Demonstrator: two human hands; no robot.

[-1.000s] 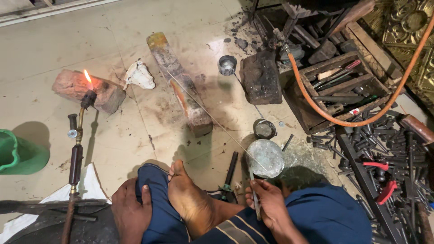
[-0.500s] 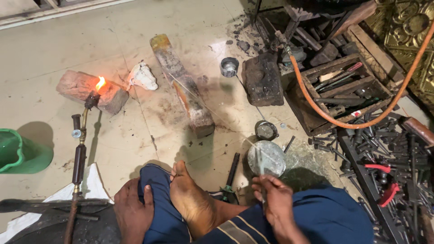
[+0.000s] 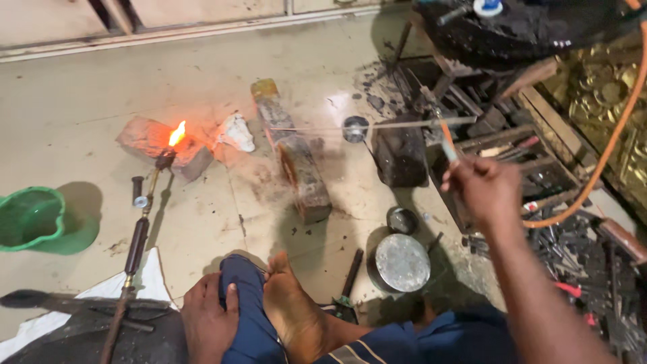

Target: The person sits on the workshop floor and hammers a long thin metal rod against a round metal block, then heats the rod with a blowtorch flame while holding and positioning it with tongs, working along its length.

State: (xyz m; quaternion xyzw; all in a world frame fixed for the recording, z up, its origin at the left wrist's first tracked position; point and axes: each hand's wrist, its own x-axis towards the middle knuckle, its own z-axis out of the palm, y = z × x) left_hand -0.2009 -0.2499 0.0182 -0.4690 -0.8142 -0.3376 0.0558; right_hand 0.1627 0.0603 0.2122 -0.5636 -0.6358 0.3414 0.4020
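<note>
My right hand (image 3: pixel 486 191) is raised over the wooden tool tray (image 3: pixel 502 145). It is shut on a slim tool with an orange and white handle (image 3: pixel 446 140). A long thin metal rod (image 3: pixel 350 126) runs level from that tool to the left, above a long worn block (image 3: pixel 296 165). My left hand (image 3: pixel 207 315) lies flat on my blue-trousered knee (image 3: pixel 244 303), beside my bare foot (image 3: pixel 296 317), and holds nothing. A lit gas torch (image 3: pixel 143 216) lies on the floor. Its flame (image 3: pixel 177 133) burns against a reddish brick (image 3: pixel 151 140).
A green plastic bowl (image 3: pixel 28 217) sits at the left. A round metal lid (image 3: pixel 402 261), a small tin (image 3: pixel 402 220), a small cup (image 3: pixel 355 128) and a dark block (image 3: pixel 399 158) lie ahead. An orange hose (image 3: pixel 610 162) loops over a pile of dark tools (image 3: pixel 593 269) on the right.
My right hand has lifted from beside the round lid near my lap up to the tool tray, now holding the slim tool and long rod. My left hand stays on the knee.
</note>
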